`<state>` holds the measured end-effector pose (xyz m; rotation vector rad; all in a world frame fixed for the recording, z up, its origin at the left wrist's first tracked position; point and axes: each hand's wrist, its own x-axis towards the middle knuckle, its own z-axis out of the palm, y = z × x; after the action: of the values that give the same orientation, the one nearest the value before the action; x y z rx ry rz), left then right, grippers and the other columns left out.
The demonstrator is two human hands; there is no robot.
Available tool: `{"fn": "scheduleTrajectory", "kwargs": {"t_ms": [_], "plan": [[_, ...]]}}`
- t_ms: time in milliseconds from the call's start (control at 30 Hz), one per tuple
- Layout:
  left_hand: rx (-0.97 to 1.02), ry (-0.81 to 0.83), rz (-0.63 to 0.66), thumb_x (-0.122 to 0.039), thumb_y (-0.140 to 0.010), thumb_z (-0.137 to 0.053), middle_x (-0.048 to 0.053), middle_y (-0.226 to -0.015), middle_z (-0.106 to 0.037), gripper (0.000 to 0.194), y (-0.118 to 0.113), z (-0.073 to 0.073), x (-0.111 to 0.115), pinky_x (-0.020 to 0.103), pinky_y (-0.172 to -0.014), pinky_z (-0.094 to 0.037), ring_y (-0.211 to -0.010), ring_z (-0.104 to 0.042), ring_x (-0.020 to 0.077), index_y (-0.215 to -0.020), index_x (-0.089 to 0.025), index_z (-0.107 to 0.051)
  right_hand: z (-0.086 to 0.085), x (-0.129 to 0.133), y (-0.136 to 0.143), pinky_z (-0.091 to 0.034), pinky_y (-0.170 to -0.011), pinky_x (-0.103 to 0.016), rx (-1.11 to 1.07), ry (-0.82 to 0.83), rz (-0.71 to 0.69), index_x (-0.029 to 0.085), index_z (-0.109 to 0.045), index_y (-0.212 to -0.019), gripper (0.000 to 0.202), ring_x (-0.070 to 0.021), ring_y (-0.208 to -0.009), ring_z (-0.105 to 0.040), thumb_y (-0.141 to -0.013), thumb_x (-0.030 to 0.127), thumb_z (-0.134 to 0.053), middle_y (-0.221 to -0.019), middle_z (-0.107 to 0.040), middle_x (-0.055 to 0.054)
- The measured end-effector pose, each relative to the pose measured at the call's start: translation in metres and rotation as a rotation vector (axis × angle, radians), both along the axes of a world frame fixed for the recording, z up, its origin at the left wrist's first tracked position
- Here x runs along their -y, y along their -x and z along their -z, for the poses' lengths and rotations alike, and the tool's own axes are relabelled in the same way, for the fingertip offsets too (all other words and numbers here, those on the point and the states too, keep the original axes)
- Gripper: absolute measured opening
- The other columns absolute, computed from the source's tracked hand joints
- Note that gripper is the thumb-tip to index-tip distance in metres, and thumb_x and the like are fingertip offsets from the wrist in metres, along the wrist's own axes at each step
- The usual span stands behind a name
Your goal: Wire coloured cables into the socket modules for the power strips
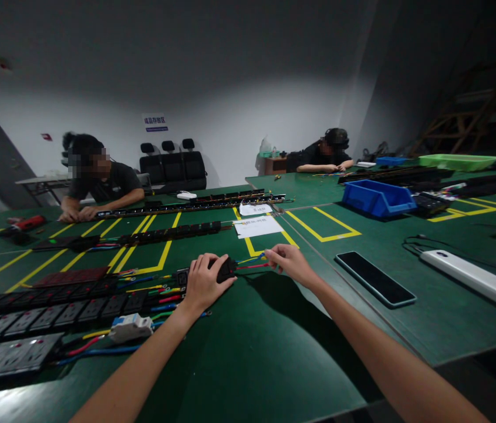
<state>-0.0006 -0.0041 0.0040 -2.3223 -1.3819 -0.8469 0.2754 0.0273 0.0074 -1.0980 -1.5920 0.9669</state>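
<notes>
So my left hand [206, 282] is draped palm down over the black block [226, 269], fingers across the top and thumb out along the near side. I read that as plain anchoring: the block looks light, and a tug on its leads would probably drag it. It lies flat on the table [239, 376], right under that palm, with its wired end poking out past my fingers.

My right hand [289, 261] is closed to a narrow pinch, thumb against fingertips, on what looks like the tip of the blue wire [260, 256]. Can't tell if the yellow wire [246, 260] is caught in there too. The red wire [252, 266] runs just below, apart from my fingertips as far as I can see. Holding the end out to the side keeps the lead fairly straight, I guess, and parts it from the red one.

So the block is under the left hand, its leads bridging the gap over to the right.

The socket strips [14, 355] lie side by side to my left, wire ends mostly pointing my way, handy for reaching. The phone [375, 278] sits over to the right, beyond my forearm.
</notes>
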Motion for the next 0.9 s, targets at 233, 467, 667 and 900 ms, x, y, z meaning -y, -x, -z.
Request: {"fn": "scheduleTrajectory", "kwargs": {"t_ms": [233, 467, 667, 900], "plan": [[0.005, -0.011, 0.006, -0.047, -0.080, -0.076, 0.010, -0.111, -0.060, 0.057, 0.0007, 0.0011, -0.0008, 0.041, -0.087, -0.045, -0.103, -0.056, 0.0282, -0.131, -0.025, -0.062, 0.0047, -0.0048, 0.0042, -0.046, -0.039, -0.018, -0.111, 0.184, 0.083, 0.017, -0.061, -0.069, 0.029, -0.0115, -0.051, -0.059, -0.076, 0.044, -0.070, -0.061, -0.064, -0.002], [-0.009, 0.001, -0.003, -0.047, -0.080, -0.076, 0.010, -0.111, -0.059, 0.058, -0.0003, 0.0003, -0.0002, 0.041, -0.086, -0.045, -0.103, -0.055, 0.0279, -0.130, -0.023, -0.062, 0.0033, -0.0033, 0.0046, -0.046, -0.042, -0.018, -0.183, 0.240, 0.098, 0.016, -0.065, -0.075, 0.018, -0.0099, -0.051, -0.057, -0.075, 0.033, -0.071, -0.062, -0.063, -0.001], [-0.007, 0.008, -0.002, -0.047, -0.080, -0.076, 0.010, -0.112, -0.059, 0.058, 0.0002, 0.0003, -0.0005, 0.040, -0.086, -0.045, -0.103, -0.055, 0.0279, -0.131, -0.022, -0.061, 0.0041, -0.0054, 0.0017, -0.049, -0.045, -0.020, -0.162, 0.179, 0.081, 0.016, -0.068, -0.079, 0.023, -0.0111, -0.055, -0.059, -0.072, 0.037, -0.074, -0.067, -0.066, -0.003], [-0.009, 0.007, 0.001, -0.047, -0.081, -0.075, 0.010, -0.111, -0.059, 0.056, -0.0001, -0.0008, 0.0006, 0.040, -0.087, -0.045, -0.103, -0.055, 0.0277, -0.130, -0.023, -0.062, 0.0068, -0.0060, 0.0014, -0.045, -0.042, -0.019, -0.109, 0.142, 0.048, 0.016, -0.064, -0.071, 0.044, -0.0108, -0.053, -0.057, -0.073, 0.059, -0.073, -0.062, -0.064, -0.003]]}}
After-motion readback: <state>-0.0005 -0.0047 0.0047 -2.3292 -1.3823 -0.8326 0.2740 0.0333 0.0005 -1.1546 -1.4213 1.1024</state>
